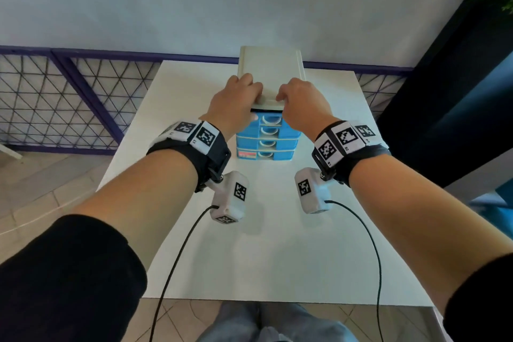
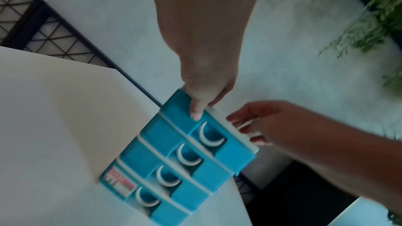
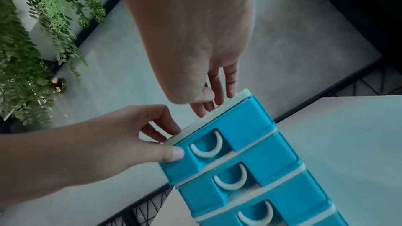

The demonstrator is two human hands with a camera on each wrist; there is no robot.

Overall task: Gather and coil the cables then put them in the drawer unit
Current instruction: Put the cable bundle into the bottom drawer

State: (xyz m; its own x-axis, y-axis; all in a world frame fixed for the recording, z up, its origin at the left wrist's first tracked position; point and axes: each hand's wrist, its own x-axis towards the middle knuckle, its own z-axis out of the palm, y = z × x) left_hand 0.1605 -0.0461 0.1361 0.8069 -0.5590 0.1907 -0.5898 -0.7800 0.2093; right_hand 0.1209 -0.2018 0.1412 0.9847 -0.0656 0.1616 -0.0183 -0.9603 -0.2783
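Blue plastic drawers, cream top, that's the unit (image 1: 268, 133) sitting at 12 o'clock on the white table (image 1: 291, 258), four drawers stacked and all look pushed in. Both hands up on its top front edge now. Left hand (image 1: 236, 100) at the 10 o'clock corner: fingers curled over the cream lid, thumb (image 2: 196, 112) pressed flat on the top drawer (image 2: 208, 126) face, so it's clamped on the unit. Right hand (image 1: 301, 103) at the 2 o'clock corner: fingers hooked over the lid edge, also gripping, tho thumb placement is hard to read in the wrist view. Cables? None visible on the table in any view, only the black leads from the wrist rigs trailing toward 6 o'clock, so can't tell if they're inside already or elsewhere. My read: hands are steadying or shifting the unit, prob near the end of the job or just setting up. Risks from here: unit is tall, narrow and light-looking, and the grip is all at the top, so a pull toward 6 could tip it fwd and let drawers slide out. Thumb on that top drawer face could nudge it or, if lifted carelessly, drag it open. Lid looks like a separate cream piece; lifting by it alone might pop it off. Wrist leads could snag the unit's base if hands sweep back fast.
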